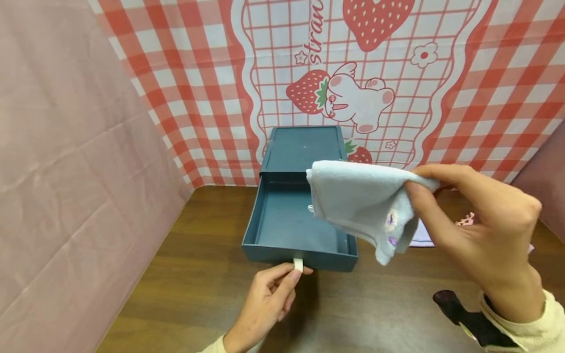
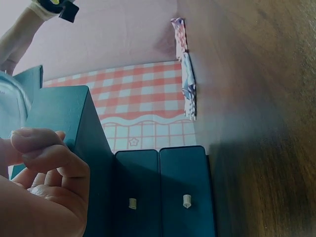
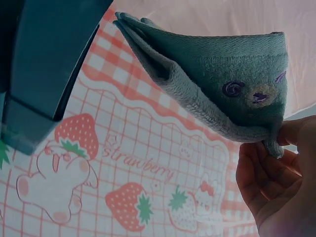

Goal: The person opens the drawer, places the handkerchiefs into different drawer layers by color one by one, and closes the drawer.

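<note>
Red-and-white checked cloth (image 1: 207,98) with strawberries behind, brown wooden tabletop (image 1: 198,245) below. Near the checked cloth, a dark blue box (image 1: 304,149) with its drawer (image 1: 282,220) open at the front. Pinched in the left hand (image 1: 272,296): the little white tab (image 1: 298,265) on the drawer's front. Pinched in the right hand (image 1: 485,225): a folded pale blue towel (image 1: 353,196) with white and purple stitching, up in the air, hiding part of the drawer's right side from the head view. Farther right, partly covered, light purple cloth (image 1: 421,237) on the tabletop.
</note>
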Demonstrator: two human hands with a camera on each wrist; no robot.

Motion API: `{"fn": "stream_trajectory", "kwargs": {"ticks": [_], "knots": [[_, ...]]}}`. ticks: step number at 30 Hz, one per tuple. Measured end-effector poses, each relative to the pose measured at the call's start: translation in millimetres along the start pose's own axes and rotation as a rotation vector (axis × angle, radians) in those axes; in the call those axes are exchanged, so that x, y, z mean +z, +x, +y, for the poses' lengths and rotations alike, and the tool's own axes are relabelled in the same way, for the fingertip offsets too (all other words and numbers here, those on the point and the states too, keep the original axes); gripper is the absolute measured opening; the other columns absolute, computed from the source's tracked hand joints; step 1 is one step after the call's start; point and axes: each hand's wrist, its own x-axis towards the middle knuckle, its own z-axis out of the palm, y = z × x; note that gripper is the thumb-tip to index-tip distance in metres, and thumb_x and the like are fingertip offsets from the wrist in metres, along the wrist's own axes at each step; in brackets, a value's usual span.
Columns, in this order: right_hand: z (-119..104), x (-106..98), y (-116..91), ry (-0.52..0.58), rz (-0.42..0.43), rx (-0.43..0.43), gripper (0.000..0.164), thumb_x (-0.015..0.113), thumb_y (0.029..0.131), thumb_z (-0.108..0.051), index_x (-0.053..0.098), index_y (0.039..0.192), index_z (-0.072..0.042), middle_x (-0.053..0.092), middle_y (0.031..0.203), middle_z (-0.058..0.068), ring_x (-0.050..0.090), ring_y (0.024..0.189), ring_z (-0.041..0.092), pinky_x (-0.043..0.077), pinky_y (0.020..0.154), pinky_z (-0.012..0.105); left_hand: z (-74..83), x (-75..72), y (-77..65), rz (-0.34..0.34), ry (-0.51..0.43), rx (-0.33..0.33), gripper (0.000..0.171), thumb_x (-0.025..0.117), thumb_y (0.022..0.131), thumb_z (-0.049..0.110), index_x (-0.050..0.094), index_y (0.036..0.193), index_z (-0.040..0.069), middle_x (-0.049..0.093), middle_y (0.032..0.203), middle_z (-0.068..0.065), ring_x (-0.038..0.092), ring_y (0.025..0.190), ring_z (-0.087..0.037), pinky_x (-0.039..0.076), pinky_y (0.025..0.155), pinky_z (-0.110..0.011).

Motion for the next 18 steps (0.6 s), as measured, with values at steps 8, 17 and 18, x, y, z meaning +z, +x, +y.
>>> {"fn": "stream_trajectory", "kwargs": {"ticks": [8,17,18], "knots": [[-12.9,31.0,10.3,0.087,-0.045,0.028,0.018,0.076,0.084,-0.011,0.075,0.09,0.005,0.071,0.078,0.013,0.063,0.069,0.003,0.05,0.073,0.009,-2.0,-0.7,1.5,-0.001,0.005,0.014,0.025,0.05,0.106,0.021,0.069,0.112,0.006,0.043,0.051,-0.014,0.038,0.039,-0.004,0.033,0.032,-0.023],[-24.6,53.4,6.5,0.086,-0.075,0.074,0.016,0.072,0.088,-0.014,0.075,0.093,0.001,0.072,0.082,0.007,0.063,0.069,0.005,0.049,0.069,0.009,-3.9,-0.9,0.7,-0.006,-0.004,0.008,0.025,0.05,0.106,0.02,0.069,0.113,0.005,0.043,0.052,-0.015,0.038,0.039,-0.004,0.031,0.031,-0.023],[-25.7,54.6,5.6,0.089,-0.082,0.079,0.016,0.072,0.088,-0.013,0.075,0.094,0.001,0.073,0.083,0.007,0.063,0.068,0.005,0.049,0.068,0.009,-3.7,-0.7,1.0,-0.007,-0.004,0.011,0.024,0.051,0.106,0.019,0.069,0.113,0.005,0.043,0.052,-0.015,0.038,0.039,-0.004,0.032,0.031,-0.023]]}}
